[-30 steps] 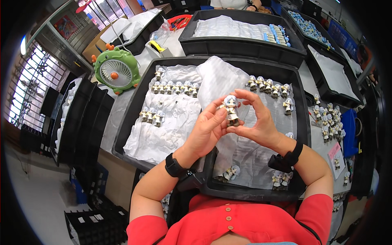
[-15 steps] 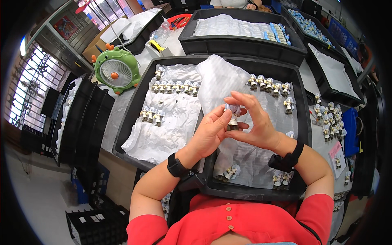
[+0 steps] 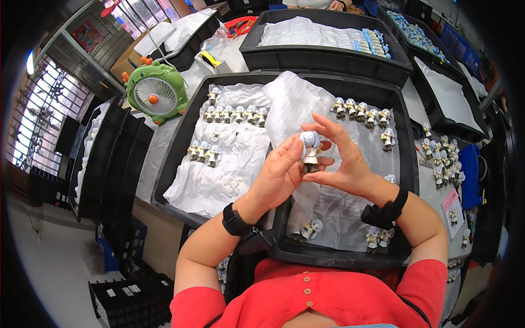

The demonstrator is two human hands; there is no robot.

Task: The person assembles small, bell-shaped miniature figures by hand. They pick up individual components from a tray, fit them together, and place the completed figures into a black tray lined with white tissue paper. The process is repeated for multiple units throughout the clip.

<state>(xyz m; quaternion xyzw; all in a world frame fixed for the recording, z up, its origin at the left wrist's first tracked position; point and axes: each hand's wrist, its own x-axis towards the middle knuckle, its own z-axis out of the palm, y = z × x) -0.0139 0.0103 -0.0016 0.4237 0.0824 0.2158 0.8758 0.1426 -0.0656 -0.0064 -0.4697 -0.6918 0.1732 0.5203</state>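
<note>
Between my two hands, over the black tray [image 3: 210, 78], a small doll figurine [image 3: 310, 153] with pale blue hair, a white outfit and a dark base stands upright. My left hand [image 3: 276, 172] pinches it from the left, thumb along its side. From the right, my right hand [image 3: 350, 167] steadies it, thumb by the base and index finger raised above the head; part of its grip is hidden behind the figurine. Similar figurines [image 3: 238, 115] stand in rows on crumpled white paper [image 3: 213, 183] at the tray's left. Several more [image 3: 361, 111] line its right side.
A green fan [image 3: 156, 93] stands left of the tray, beside a tape dispenser [image 3: 214, 64]. Beyond lies another black tray [image 3: 328, 60] with blue figurines. Loose figurines [image 3: 445, 158] crowd the right table near a blue bin [image 3: 469, 175]. A person's hand [image 3: 337, 5] shows at the far edge.
The figurine has turned and come up slightly, so its hair now shows more plainly. My right index finger has lifted a little away from its head.
</note>
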